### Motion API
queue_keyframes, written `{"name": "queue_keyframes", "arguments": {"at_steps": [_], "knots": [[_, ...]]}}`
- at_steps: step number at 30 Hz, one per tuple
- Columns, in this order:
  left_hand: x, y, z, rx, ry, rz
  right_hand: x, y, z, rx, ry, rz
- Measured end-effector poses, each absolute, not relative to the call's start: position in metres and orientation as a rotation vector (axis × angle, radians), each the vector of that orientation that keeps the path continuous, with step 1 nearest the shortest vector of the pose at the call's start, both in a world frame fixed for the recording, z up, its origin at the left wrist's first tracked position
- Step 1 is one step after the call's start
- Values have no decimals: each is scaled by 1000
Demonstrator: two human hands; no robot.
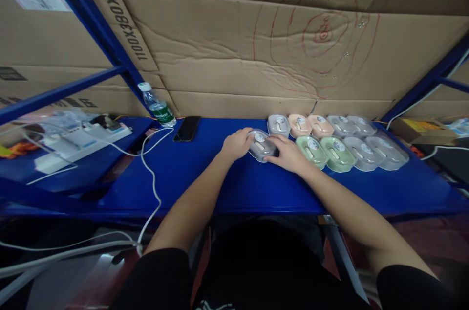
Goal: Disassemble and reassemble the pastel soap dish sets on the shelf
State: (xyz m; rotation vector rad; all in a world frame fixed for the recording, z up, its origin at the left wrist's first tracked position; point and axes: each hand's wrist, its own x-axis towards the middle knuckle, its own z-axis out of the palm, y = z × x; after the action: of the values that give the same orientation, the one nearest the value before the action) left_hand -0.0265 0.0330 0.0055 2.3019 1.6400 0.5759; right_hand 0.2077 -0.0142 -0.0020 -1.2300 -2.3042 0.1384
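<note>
A grey lidded container [262,146] with a round label rests on the blue table [205,173], held between both hands. My left hand [238,143] grips its left side, and my right hand [287,152] wraps round its right side with the thumb at the near edge. Just right of it stand two rows of similar containers. The back row has a grey one [278,125], two peach ones [299,126] and two more grey ones. In the front row are two green ones [339,154] beside two grey ones [362,154].
A black phone [186,129] and a water bottle [159,108] are at the back left. A white cable [153,178] runs over the table's left part. Power strips [84,146] lie further left. Cardboard [205,46] stands behind, between blue posts. An open box [425,131] is at the right.
</note>
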Motion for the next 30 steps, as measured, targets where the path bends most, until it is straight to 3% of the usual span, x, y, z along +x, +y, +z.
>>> {"name": "queue_keyframes", "arguments": {"at_steps": [7,15,19,30], "knots": [[-38,39,8,2204,1859,622,206,-15,-5,-1247,-2310,204],[-28,29,10,2405,1794,868,205,-15,-7,-1126,-2443,258],[-21,21,12,2544,1720,739,205,-15,-7,-1094,-2469,276],[-11,17,11,2764,948,618,207,-14,0,-1128,-2299,111]]}}
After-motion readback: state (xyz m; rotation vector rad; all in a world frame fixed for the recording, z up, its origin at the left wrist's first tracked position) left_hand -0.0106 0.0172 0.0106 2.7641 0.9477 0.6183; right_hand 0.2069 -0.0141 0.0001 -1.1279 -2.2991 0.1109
